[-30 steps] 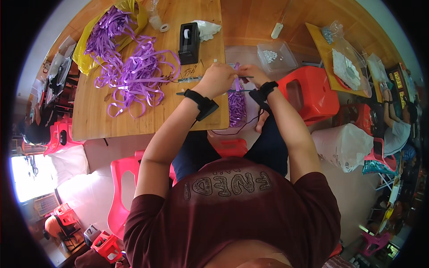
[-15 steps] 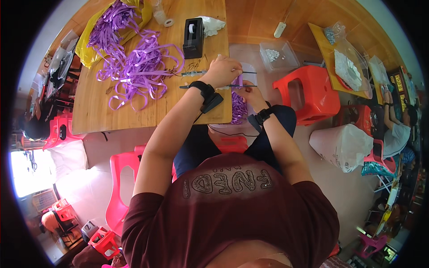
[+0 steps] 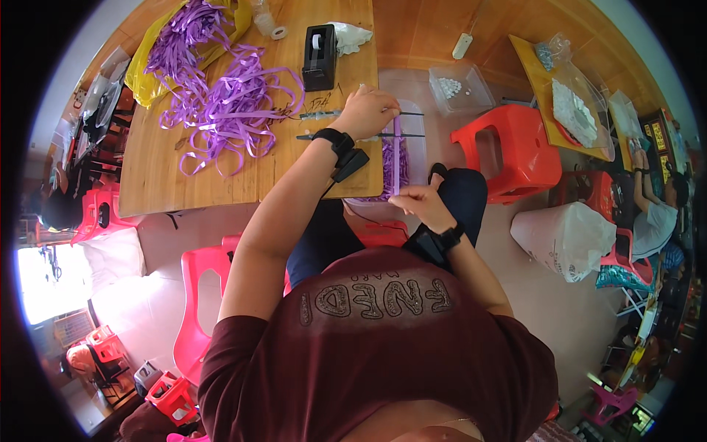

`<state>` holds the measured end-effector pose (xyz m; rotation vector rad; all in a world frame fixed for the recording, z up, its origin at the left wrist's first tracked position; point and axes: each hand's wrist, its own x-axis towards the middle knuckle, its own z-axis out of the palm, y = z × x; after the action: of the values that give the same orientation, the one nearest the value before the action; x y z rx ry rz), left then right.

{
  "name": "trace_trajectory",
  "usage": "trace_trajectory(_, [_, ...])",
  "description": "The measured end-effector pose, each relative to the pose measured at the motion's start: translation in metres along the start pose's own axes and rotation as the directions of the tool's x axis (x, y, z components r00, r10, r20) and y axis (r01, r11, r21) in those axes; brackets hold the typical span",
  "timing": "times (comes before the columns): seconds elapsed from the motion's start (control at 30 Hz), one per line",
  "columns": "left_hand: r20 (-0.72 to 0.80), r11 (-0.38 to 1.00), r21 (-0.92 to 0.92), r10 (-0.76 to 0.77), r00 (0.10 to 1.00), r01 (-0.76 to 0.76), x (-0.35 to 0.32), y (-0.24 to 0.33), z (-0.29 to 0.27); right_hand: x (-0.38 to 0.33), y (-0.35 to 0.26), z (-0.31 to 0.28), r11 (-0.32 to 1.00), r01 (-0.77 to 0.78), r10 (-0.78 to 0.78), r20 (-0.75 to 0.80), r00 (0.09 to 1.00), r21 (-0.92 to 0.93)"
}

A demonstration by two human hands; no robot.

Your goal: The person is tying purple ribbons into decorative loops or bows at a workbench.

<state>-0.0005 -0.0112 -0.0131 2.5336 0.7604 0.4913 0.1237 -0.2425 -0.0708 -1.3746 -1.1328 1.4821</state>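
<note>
A purple ribbon (image 3: 397,163) runs taut across two thin dark rods (image 3: 414,135) that jut past the right edge of the wooden table (image 3: 294,188). At its far end my left hand (image 3: 370,113) is closed, pinching the ribbon by the farther rod. My right hand (image 3: 426,208) grips the near end between thumb and fingers, close to my lap. Below the ribbon, a clear plastic bin (image 3: 418,166) holds many short purple ribbon pieces (image 3: 388,171). A loose heap of long purple ribbon (image 3: 232,110) lies on the table to the left.
A black tape dispenser (image 3: 319,62) stands beyond my left hand, beside crumpled white plastic (image 3: 352,37). More ribbon fills a yellow bag (image 3: 140,77). On the right are a red stool (image 3: 523,147), a clear box of white pieces (image 3: 475,92) and a white sack (image 3: 563,239).
My right hand has moved from the rods toward my body, drawing the ribbon out straight. My left hand stays at the rods.
</note>
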Motion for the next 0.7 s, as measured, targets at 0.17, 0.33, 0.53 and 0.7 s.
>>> trace_trajectory(0.17, [-0.015,0.999,-0.027,0.023,1.000,-0.024,0.001,0.002,0.001,-0.026,-0.009,0.005,0.979,0.114,-0.092,-0.130,0.987,0.168])
trace_trajectory(0.33, [-0.034,0.999,-0.051,0.012,0.999,-0.014,0.000,-0.005,0.003,-0.023,-0.020,0.002,0.978,0.207,-0.207,-0.069,0.976,0.005])
trace_trajectory(0.53, [-0.049,0.997,-0.049,0.063,0.997,-0.065,0.001,-0.002,0.002,-0.015,-0.013,0.005,0.913,0.322,-0.345,-0.054,0.937,-0.249])
trace_trajectory(0.7, [-0.061,0.996,-0.060,0.062,0.996,-0.066,0.000,-0.002,0.002,-0.019,-0.012,0.009,0.897,0.326,-0.361,-0.070,0.930,-0.298])
